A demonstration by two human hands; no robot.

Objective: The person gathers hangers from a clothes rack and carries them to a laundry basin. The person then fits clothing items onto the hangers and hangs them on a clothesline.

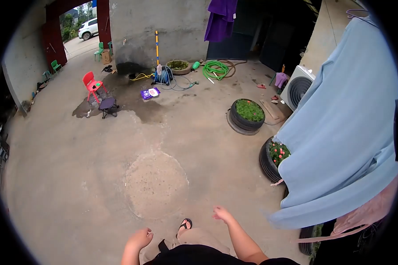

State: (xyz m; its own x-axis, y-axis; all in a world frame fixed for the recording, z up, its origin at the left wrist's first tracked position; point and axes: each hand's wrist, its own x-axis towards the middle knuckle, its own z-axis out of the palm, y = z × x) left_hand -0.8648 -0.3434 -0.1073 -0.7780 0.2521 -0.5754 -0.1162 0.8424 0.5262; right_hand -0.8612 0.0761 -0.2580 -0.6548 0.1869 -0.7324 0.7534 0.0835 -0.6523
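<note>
Low in the picture, my left hand (141, 237) hangs over the concrete beside my tan trousers, its fingers loosely bent and slightly apart. My right hand (222, 213) is held out in front of my body, fingers loosely apart and pointing left. Neither hand shows anything in it or touches any object. Between them a foot in a black flip-flop (185, 226) steps on the ground. Nearest to my right hand on that side hangs a light blue cloth (336, 132), with a pink cloth (367, 207) below it.
Tyre planters (244, 123) with flowers stand to the right, near an air-conditioner unit (298, 88). Ahead are a red chair (93, 84), a dark folding stool (108, 105), a purple packet (150, 93), a hose reel (162, 76) and a coiled green hose (215, 70).
</note>
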